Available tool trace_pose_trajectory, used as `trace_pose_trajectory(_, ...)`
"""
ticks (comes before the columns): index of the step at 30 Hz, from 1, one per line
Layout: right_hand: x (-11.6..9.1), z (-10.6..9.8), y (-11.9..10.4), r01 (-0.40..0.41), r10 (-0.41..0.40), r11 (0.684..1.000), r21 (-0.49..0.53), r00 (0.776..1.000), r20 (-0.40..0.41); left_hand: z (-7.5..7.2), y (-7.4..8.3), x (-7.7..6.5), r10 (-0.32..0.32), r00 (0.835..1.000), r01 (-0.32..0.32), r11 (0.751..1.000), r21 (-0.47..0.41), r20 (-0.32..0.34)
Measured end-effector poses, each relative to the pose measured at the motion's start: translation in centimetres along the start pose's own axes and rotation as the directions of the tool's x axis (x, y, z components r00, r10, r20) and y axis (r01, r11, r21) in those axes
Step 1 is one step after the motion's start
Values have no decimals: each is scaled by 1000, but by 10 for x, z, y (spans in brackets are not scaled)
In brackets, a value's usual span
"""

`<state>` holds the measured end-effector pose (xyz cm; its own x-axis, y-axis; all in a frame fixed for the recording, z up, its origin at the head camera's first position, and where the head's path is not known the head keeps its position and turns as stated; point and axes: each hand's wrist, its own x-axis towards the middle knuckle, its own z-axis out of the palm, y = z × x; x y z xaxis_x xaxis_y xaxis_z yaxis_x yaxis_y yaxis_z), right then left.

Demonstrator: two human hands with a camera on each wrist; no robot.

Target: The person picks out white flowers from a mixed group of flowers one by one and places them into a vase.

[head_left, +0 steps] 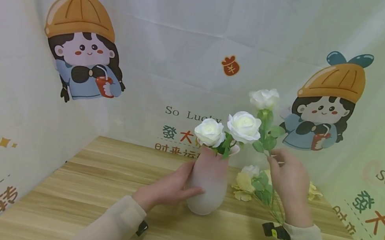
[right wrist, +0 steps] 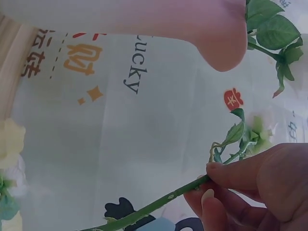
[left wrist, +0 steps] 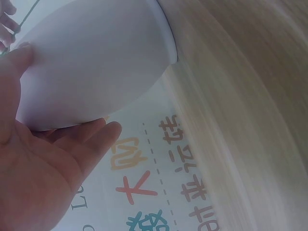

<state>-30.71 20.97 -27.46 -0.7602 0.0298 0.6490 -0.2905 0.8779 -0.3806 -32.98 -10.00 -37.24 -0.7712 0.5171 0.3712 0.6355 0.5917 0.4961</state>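
A pink-to-white vase [head_left: 208, 191] stands upright on the wooden table. Two white roses, one at the left [head_left: 209, 132] and one at the right [head_left: 244, 126], rise from its mouth. My left hand [head_left: 169, 187] holds the vase's left side, thumb across the front and fingers behind, as the left wrist view also shows. To the right of the vase, my right hand [head_left: 290, 180] pinches the green stem [right wrist: 161, 202] of another white rose [head_left: 265, 99] between thumb and fingers. That rose's head is higher than the other two, and its stem slants down past the fingers.
Yellow flowers [head_left: 244, 183] and a pale bloom [head_left: 251, 170] lie on the table [head_left: 106, 189] behind my right forearm, their stems reaching toward a black strap-like piece [head_left: 267, 228]. A printed white cloth [head_left: 170, 62] hangs around the table's back and sides.
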Motion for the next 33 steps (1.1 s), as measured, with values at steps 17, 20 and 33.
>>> trace_pose_trajectory(17,3,1,-18,34,-31,997,63,998,-54,0,-1,0,2,1000,-2,1000,-6,8)
trace_pose_trajectory(20,4,1,-20,37,-32,997,67,997,-67,0,-2,0,3,1000,-3,1000,-6,8)
trace_pose_trajectory(33,4,0,-35,44,-34,990,132,996,-77,1,-3,0,9,1000,-9,1000,-7,4)
